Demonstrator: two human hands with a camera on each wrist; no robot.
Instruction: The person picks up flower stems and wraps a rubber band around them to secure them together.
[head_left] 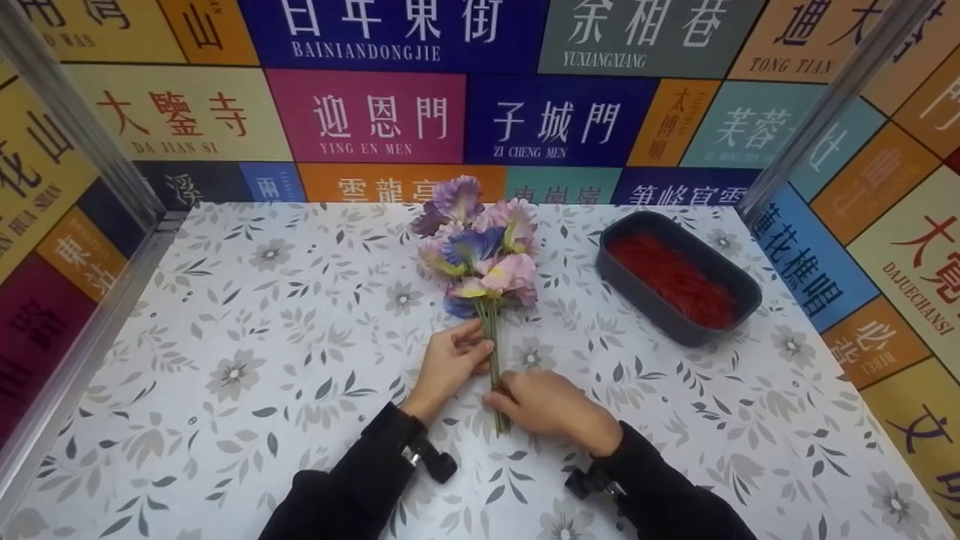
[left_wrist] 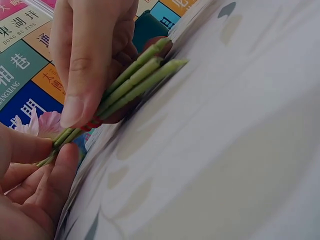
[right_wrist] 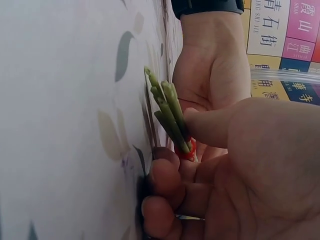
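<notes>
A bunch of artificial flowers (head_left: 484, 247) in pink, purple and blue lies on the table, blooms pointing away from me. Its green stems (head_left: 491, 330) run back toward me between my hands. Just below the blooms, my left hand (head_left: 450, 367) pinches the stems between thumb and fingers. Lower down, my right hand (head_left: 551, 405) grips them near the cut ends, thumb on top. A red elastic band (right_wrist: 186, 151) circles the stems at the right thumb, partly covered by the fingers. In the left wrist view the stem ends (left_wrist: 145, 80) stick out past the right hand.
A dark grey oblong container (head_left: 637, 304) stands at the back right, holding a heap of thin red bands (head_left: 671, 277). The table (head_left: 240, 450) has a white cover printed with leaves and flowers. Walls with coloured, lettered panels (head_left: 367, 116) enclose its back and sides.
</notes>
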